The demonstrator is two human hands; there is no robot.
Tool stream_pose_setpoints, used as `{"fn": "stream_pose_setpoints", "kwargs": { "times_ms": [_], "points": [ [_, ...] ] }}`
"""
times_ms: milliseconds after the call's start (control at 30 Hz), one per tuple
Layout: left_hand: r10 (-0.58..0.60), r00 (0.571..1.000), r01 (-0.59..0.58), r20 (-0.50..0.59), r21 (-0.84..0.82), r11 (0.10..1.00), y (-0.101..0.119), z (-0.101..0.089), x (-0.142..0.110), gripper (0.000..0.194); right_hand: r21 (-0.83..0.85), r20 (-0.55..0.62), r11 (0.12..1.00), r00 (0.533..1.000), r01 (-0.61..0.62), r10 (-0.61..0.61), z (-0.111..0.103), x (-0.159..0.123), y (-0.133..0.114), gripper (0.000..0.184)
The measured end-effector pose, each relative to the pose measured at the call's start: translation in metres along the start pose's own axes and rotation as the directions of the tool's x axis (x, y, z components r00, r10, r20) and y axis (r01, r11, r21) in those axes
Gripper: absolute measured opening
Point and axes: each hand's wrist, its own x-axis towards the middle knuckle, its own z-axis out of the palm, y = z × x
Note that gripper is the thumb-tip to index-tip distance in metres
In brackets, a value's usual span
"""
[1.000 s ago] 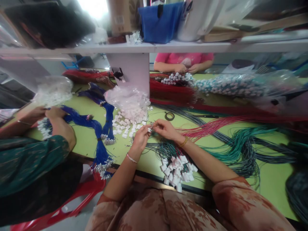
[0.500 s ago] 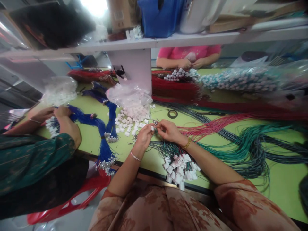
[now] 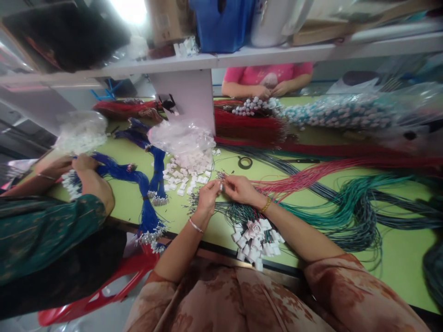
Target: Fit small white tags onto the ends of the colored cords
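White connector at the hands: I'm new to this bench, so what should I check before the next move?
1. White connector in the left hand: ok, pinched.
2. Right hand close by: ok, beside the connector.
3. Wire seated in it: cannot tell, too small.
4. Loose white connectors near: ok, just beyond the left hand.
5. Wires lying separate: not ok, green wires cross dark wires.

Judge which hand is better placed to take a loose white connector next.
Probably the left hand: it sits nearer the loose white connectors, while the right hand is farther off, beside the red wires. The left seems to pinch something.
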Motion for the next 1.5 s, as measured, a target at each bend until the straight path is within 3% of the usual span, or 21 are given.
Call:
{"fn": "stream_pose_setpoints", "kwargs": {
  "times_ms": [67,133,200,233,300,333,367,400,433,467,533,600,633,700,800,967,1067,1133,1200,1300,1500],
  "points": [
    [0.212,0.977,-0.207,-0.007,0.189,0.960,0.007,0.003,-0.011,0.022,0.121,0.019,0.993,1.000,-0.013,0.011,-0.013,0.004,0.000,0.020],
    [0.493,0.860,-0.502,0.128,0.379,0.777,0.014,0.013,-0.029,0.020,0.222,0.056,0.973,0.997,-0.062,0.051,-0.028,0.012,-0.003,0.026],
    [0.614,0.640,-0.769,0.462,0.384,0.512,0.019,0.027,-0.050,0.020,0.208,0.175,0.974,0.983,-0.084,0.047,-0.034,0.022,-0.011,0.027],
    [0.586,0.494,-0.866,0.642,0.309,0.393,0.019,0.035,-0.060,0.022,0.173,0.269,0.983,0.963,-0.061,0.012,-0.032,0.026,-0.016,0.025],
    [0.495,0.218,-0.969,0.841,0.126,0.212,0.016,0.047,-0.075,0.029,0.086,0.461,0.996,0.885,0.021,-0.059,-0.017,0.029,-0.027,0.018],
    [0.469,0.122,-0.988,0.874,0.060,0.146,0.014,0.048,-0.078,0.034,0.028,0.517,0.998,0.854,0.051,-0.058,-0.005,0.029,-0.032,0.014],
    [0.464,0.072,-0.995,0.883,0.030,0.097,0.013,0.046,-0.080,0.038,-0.054,0.501,0.996,0.865,0.074,-0.037,0.007,0.027,-0.036,0.011],
    [0.477,0.070,-0.997,0.876,0.042,0.068,0.012,0.040,-0.079,0.039,-0.113,0.483,0.989,0.875,0.095,-0.029,0.019,0.024,-0.037,0.009],
    [0.504,0.116,-0.993,0.856,0.103,0.054,0.014,0.028,-0.075,0.037,-0.154,0.451,0.982,0.892,0.108,-0.028,0.030,0.020,-0.038,0.009],
    [0.535,0.214,-0.975,0.817,0.214,0.064,0.017,0.013,-0.070,0.032,-0.175,0.421,0.977,0.907,0.119,-0.035,0.038,0.017,-0.037,0.012],
    [0.600,0.483,-0.833,0.638,0.545,0.092,0.028,-0.025,-0.057,0.025,-0.173,0.392,0.976,0.918,0.131,-0.054,0.047,0.012,-0.034,0.019],
    [0.559,0.750,-0.488,0.354,0.866,0.107,0.041,-0.064,-0.042,0.027,-0.196,0.388,0.971,0.920,0.137,-0.051,0.048,0.009,-0.032,0.020],
    [0.500,0.831,-0.328,0.244,0.941,0.086,0.046,-0.081,-0.035,0.026,-0.223,0.391,0.964,0.919,0.143,-0.046,0.047,0.009,-0.032,0.020],
    [0.344,0.932,-0.139,0.117,0.989,0.040,0.052,-0.105,-0.023,0.024,-0.284,0.426,0.946,0.905,0.158,-0.023,0.045,0.010,-0.034,0.018],
    [0.235,0.970,-0.066,0.056,0.997,0.034,0.048,-0.117,-0.014,0.018,-0.357,0.484,0.919,0.875,0.168,0.028,0.044,0.012,-0.039,0.018],
    [0.284,0.959,-0.050,0.016,0.992,0.113,0.042,-0.113,-0.021,0.016,-0.389,0.445,0.905,0.895,0.172,0.021,0.039,0.010,-0.040,0.018],
    [0.424,0.900,-0.126,-0.099,0.873,0.472,0.049,-0.111,-0.023,0.020,-0.226,0.378,0.970,0.926,0.094,-0.002,0.032,0.011,-0.038,0.013],
    [0.405,0.890,-0.201,-0.208,0.618,0.760,0.056,-0.106,-0.019,0.026,-0.031,0.354,0.999,0.935,0.029,-0.016,0.029,0.014,-0.039,0.009],
    [0.313,0.914,-0.239,-0.258,0.281,0.930,0.062,-0.098,-0.012,0.030,0.192,0.324,0.981,0.946,-0.035,-0.029,0.027,0.019,-0.042,0.009],
    [0.185,0.955,-0.210,-0.230,-0.090,0.974,0.069,-0.082,-0.001,0.029,0.450,0.212,0.888,0.977,-0.098,0.001,0.026,0.029,-0.053,0.015],
    [0.018,0.995,-0.053,-0.103,-0.349,0.935,0.065,-0.056,0.002,0.026,0.626,0.038,0.772,0.993,-0.108,0.109,0.017,0.040,-0.067,0.021]
  ]
}}
